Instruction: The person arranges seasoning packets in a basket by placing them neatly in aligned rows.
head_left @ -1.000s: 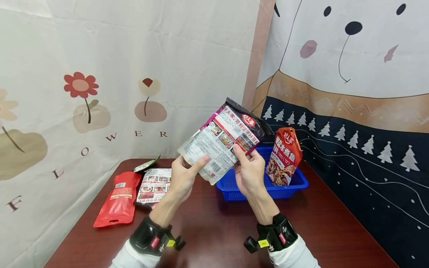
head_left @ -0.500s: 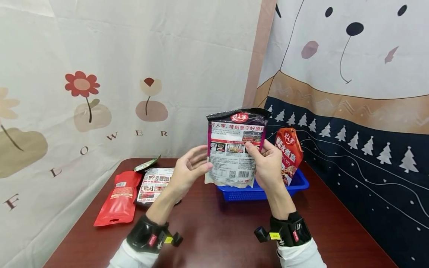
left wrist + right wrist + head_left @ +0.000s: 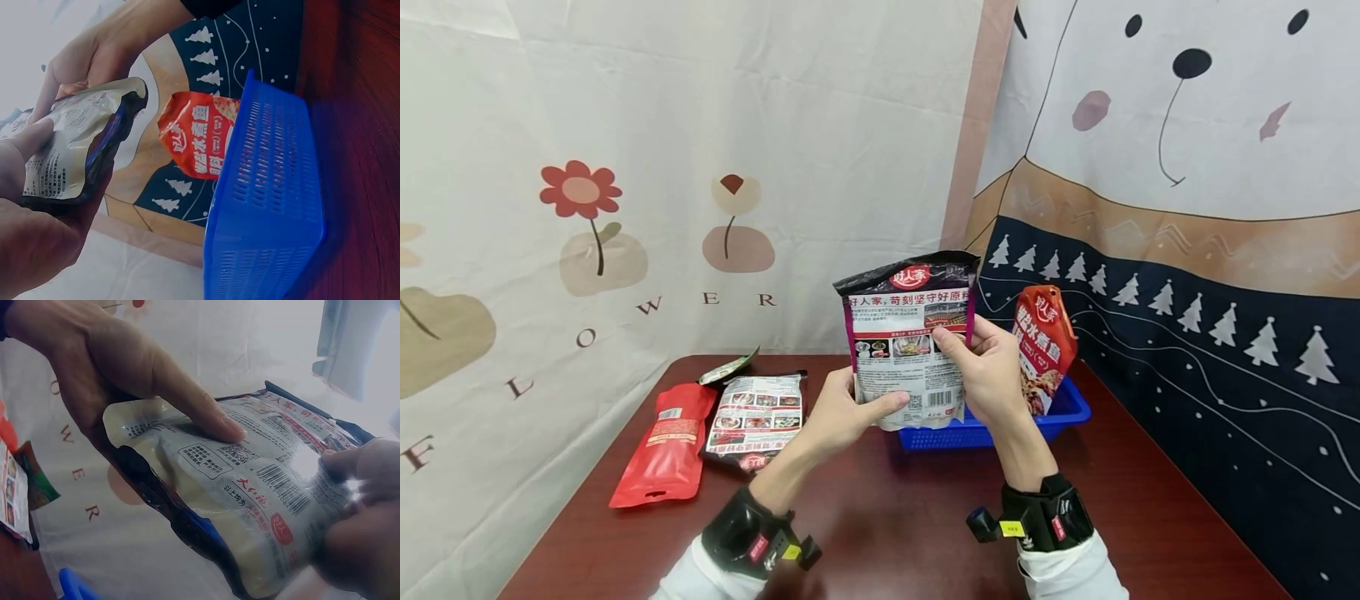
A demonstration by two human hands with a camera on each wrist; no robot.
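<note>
A black and white seasoning pouch (image 3: 910, 342) with purple side edges is held up by both hands, its printed back facing the head camera. My left hand (image 3: 842, 417) grips the lower left edge, thumb across the front. My right hand (image 3: 996, 375) pinches the right edge, its thumb pressing near the middle of the print. In the right wrist view the pouch (image 3: 244, 494) shows a barcode and a bulging bottom fold. Fingers behind the pouch are mostly hidden. Beyond it stands a blue plastic basket (image 3: 925, 437), with a red-orange pouch (image 3: 1045, 346) upright inside.
On the left of the dark red table (image 3: 880, 533) lie a red pouch (image 3: 666, 450), a white and black pouch (image 3: 756, 417), and a green-edged packet (image 3: 727, 368) behind them. Printed cloths (image 3: 850, 125) hang close behind the table.
The pouch has turned from a slant to nearly upright and shifted slightly left over the last half second. My left hand let go of its bottom corner, then took hold of the lower left edge.
</note>
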